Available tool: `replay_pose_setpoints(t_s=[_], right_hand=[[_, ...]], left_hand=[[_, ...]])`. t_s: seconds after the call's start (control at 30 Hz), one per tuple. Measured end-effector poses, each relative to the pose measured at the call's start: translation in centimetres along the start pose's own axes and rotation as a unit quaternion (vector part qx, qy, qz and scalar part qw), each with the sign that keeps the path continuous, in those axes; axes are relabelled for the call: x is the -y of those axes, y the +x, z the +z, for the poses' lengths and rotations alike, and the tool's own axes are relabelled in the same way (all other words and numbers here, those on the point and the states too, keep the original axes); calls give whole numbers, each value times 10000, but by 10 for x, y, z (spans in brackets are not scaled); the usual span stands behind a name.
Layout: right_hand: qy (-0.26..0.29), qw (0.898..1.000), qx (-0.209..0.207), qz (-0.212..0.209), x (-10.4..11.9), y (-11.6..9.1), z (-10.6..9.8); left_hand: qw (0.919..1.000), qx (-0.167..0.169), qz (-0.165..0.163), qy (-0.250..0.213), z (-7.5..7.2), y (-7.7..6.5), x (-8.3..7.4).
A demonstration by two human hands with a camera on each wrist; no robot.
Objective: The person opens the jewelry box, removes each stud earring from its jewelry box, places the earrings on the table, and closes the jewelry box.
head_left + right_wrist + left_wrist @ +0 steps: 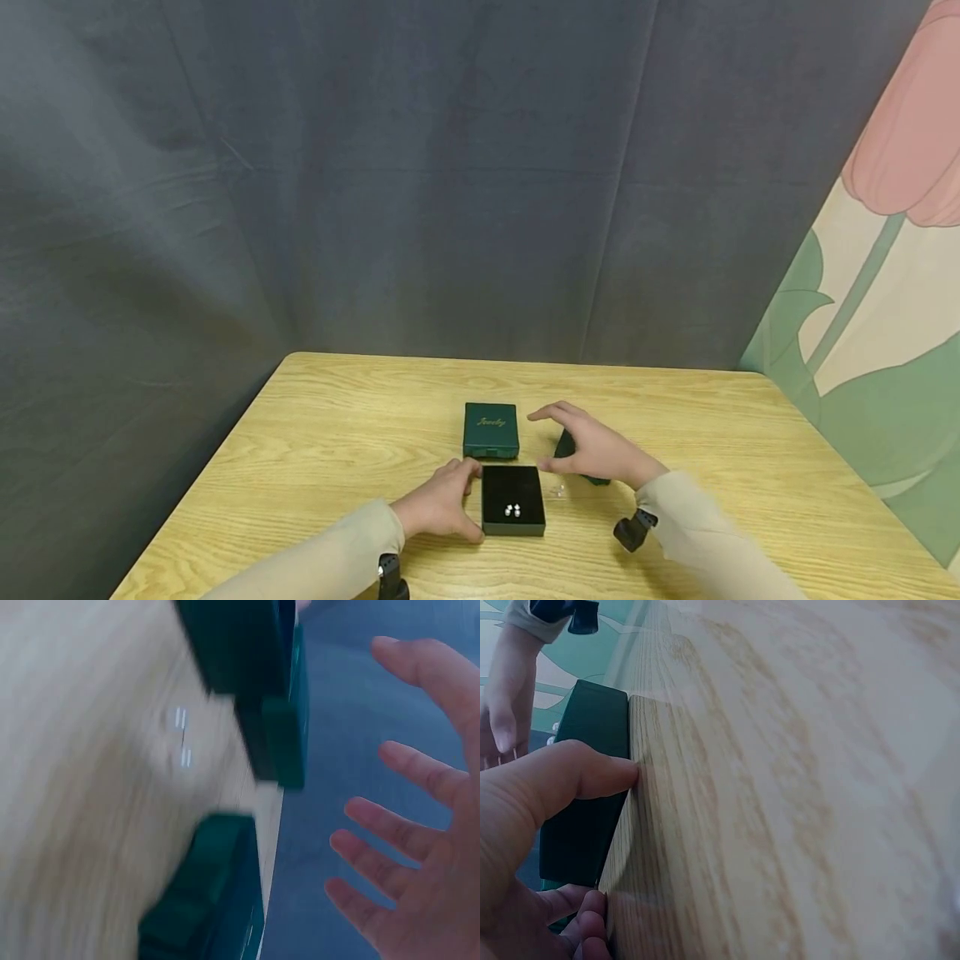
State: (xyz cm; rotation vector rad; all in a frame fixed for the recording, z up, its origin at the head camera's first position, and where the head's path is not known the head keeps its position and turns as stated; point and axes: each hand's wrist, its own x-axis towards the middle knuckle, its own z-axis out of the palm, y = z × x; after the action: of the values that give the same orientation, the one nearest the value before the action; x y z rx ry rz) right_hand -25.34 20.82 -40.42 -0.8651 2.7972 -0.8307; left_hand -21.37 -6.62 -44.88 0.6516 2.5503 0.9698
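A dark green jewelry box [513, 528] with a black insert [517, 483] faces up on the table. Two small shiny earrings [512, 510] sit in the insert's near part. My left hand [442, 504] holds the box at its left side, thumb at the near corner and fingers at the far one; the left wrist view shows the thumb [607, 776] against the dark wall. To the box's right my right hand [600, 446] hovers with spread fingers, holding nothing. Small clear pieces [557, 492] lie on the table between that hand and the box.
Behind the open box is a green box [491, 433] with gold lettering. Another green piece [566, 445] stands partly hidden behind my right hand; it shows larger in the right wrist view. The wooden table [337, 433] ends at a dark curtain [450, 208].
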Motion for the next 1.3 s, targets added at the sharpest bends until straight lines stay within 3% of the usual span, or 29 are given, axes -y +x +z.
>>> replay_pose_setpoints(t_s=[0.27, 0.57, 1.3], right_hand=[[314, 9983, 370, -320, 26, -10, 14], [98, 9962, 788, -347, 34, -17, 32], [-542, 9953, 663, -459, 41, -15, 38]], left_hand=[[10000, -50, 26, 80, 0, 1, 0], [9999, -69, 35, 108, 0, -1, -1], [10000, -6, 9, 83, 0, -1, -1]])
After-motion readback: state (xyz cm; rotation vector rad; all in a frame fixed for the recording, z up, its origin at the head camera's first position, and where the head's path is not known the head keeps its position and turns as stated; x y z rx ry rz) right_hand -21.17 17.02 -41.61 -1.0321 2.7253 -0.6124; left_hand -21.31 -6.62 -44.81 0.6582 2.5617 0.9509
